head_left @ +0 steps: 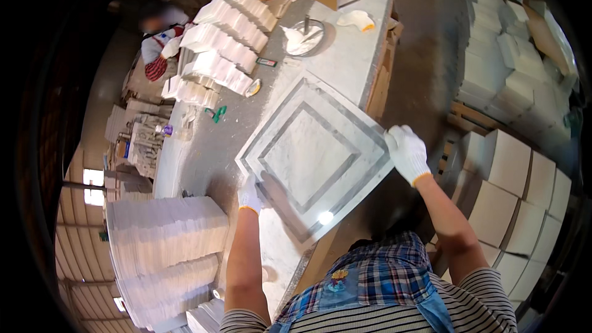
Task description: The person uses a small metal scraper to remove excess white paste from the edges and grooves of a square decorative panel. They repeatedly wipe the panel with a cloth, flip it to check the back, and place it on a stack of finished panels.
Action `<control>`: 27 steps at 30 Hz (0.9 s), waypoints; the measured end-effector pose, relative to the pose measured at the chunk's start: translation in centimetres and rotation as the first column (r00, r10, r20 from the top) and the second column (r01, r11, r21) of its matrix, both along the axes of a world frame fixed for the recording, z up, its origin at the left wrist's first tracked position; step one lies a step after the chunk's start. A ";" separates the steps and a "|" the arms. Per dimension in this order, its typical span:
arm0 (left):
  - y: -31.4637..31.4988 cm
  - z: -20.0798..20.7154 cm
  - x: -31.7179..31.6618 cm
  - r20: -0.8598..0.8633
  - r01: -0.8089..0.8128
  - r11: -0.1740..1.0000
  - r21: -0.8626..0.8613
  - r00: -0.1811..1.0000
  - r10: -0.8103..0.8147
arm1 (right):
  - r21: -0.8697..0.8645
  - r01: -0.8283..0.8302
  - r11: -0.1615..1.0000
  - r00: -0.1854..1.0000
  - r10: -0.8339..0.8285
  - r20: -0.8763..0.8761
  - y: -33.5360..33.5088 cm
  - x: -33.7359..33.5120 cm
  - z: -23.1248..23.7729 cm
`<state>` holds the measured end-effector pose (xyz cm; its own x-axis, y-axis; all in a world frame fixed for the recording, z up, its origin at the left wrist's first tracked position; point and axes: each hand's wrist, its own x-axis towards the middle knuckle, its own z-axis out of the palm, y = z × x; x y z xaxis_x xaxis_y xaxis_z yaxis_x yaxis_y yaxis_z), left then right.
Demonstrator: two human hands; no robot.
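A large square marble tile (311, 155), white with grey bands set one inside another, is tilted over the worktable with one corner toward me. My left hand (248, 196), in a white knit glove with a yellow cuff, is closed on its left lower edge; part of the fingers is hidden. At the right corner, my right hand (407, 154) in a matching glove grips the tile with its fingers bent over the edge. A bright light reflection shows near the tile's lower corner.
On the worktable (206, 154) stand stacked white strips (216, 43), a bowl of white paste (303, 38) and a green clamp-like tool (216, 114). Tall tile stacks (166, 253) rise at left, white boxes (502, 185) at right. Another person (161, 43) is at far left.
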<state>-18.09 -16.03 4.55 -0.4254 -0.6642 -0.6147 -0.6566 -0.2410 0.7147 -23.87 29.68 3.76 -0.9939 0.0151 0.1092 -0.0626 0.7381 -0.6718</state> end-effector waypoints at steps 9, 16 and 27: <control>0.6 -1.7 -12.1 0.130 0.448 0.752 -0.484 0.886 -0.444 | -0.285 0.134 0.949 0.985 -0.096 0.145 -1.2 14.9 1.7; 7.0 0.6 -17.4 0.556 0.725 0.194 -0.661 0.647 -0.522 | -0.473 -0.062 0.879 0.975 0.154 0.158 -2.9 17.5 0.5; 21.0 -0.9 -13.0 0.519 0.635 -0.239 -0.735 0.299 -0.801 | -0.918 0.353 0.180 0.930 0.038 0.365 4.3 -0.3 -4.6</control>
